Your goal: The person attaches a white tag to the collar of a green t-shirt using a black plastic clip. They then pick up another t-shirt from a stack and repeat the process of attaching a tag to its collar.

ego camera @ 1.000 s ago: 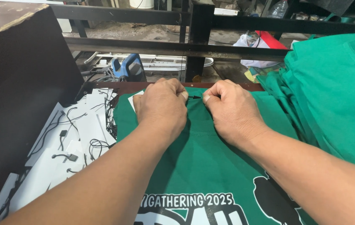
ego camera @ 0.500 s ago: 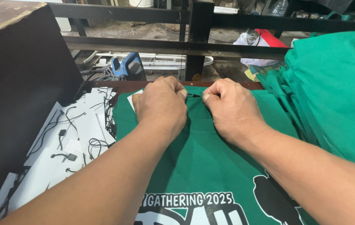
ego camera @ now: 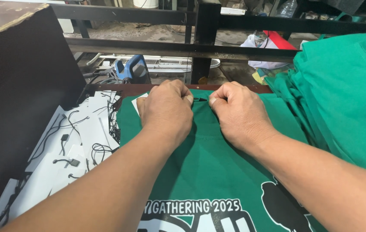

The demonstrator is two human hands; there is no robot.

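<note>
A green T-shirt [ego camera: 217, 172] with a white and black print lies flat on the table in front of me. My left hand [ego camera: 166, 109] and my right hand [ego camera: 239, 114] rest side by side at its far edge, near the collar. Both have their fingers curled, pinching the fabric there. A small dark thing shows between the fingertips; I cannot tell what it is. A white card [ego camera: 136, 102] peeks out from under the shirt by my left hand.
White paper tags with black strings [ego camera: 69, 146] lie scattered on the left. A dark box [ego camera: 15, 86] stands beyond them. A stack of green shirts [ego camera: 346, 94] fills the right. A black metal frame [ego camera: 200, 38] runs across the back.
</note>
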